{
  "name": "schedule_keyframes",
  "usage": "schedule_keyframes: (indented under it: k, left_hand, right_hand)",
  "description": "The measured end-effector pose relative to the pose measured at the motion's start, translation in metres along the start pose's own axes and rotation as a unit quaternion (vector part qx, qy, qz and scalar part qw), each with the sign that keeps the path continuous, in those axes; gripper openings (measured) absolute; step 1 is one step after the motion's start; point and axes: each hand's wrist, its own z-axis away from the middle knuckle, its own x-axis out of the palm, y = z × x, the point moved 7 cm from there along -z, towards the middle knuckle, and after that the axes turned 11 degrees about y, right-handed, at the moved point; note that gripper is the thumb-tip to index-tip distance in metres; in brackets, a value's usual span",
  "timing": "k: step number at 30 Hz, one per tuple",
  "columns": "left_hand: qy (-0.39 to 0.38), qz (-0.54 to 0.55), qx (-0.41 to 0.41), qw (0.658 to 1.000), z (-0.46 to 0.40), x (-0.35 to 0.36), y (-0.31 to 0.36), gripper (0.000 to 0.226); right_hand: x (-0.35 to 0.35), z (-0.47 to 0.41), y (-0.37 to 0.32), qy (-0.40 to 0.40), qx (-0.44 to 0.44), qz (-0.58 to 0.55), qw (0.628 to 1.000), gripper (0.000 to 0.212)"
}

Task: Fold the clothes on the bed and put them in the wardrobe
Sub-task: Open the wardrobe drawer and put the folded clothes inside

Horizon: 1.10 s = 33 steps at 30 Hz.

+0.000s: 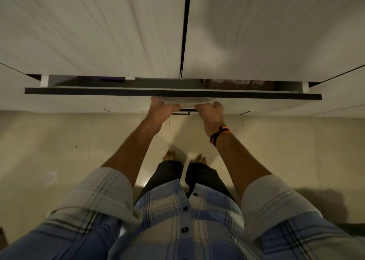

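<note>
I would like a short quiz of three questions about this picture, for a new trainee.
1. True or false: the wardrobe drawer is partly open.
2. Where are the left hand and the right hand?
A. Both on the drawer's front panel
B. Both on the upper wardrobe doors
C. One on the drawer, one hanging free
3. Fill in: the orange and black band is on the ___ wrist.

Key
1. True: a gap shows behind the front panel, with something purple and something reddish brown inside.
2. A.
3. Right.
</note>
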Motion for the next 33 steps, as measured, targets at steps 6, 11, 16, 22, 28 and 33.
schedule_keyframes:
  k: [6, 11, 16, 22, 28, 33]
  left_hand:
    - [-0.022, 0.083, -0.036, 0.996, -0.02, 0.002, 0.0, 0.121]
    - [-0.034, 0.076, -0.033, 0.996, -0.054, 0.0, -0.001, 0.139]
    - [-0.041, 0.078, -0.024, 0.996, -0.058, 0.002, 0.015, 0.144]
    - [-0.046, 0.109, -0.02, 0.993, -0.044, 0.0, 0.036, 0.137]
    - [-0.046, 0.102, -0.036, 0.993, -0.041, 0.001, 0.044, 0.1]
    - [-0.044, 0.097, -0.035, 0.994, -0.042, 0.001, 0.042, 0.079]
  right_hand:
    - [0.014, -0.019, -0.013, -0.049, 0.005, 0.004, 0.999, 0.019]
    - [0.021, -0.029, -0.029, -0.07, 0.002, -0.041, 0.997, 0.023]
    - [0.028, -0.032, -0.04, -0.071, -0.003, -0.035, 0.997, 0.037]
    - [0.034, -0.038, -0.046, -0.068, 0.03, -0.08, 0.994, 0.032]
    - [0.037, -0.042, -0.051, -0.079, 0.027, -0.085, 0.993, 0.047]
    - [0.034, -0.038, -0.055, -0.083, 0.012, -0.049, 0.995, 0.037]
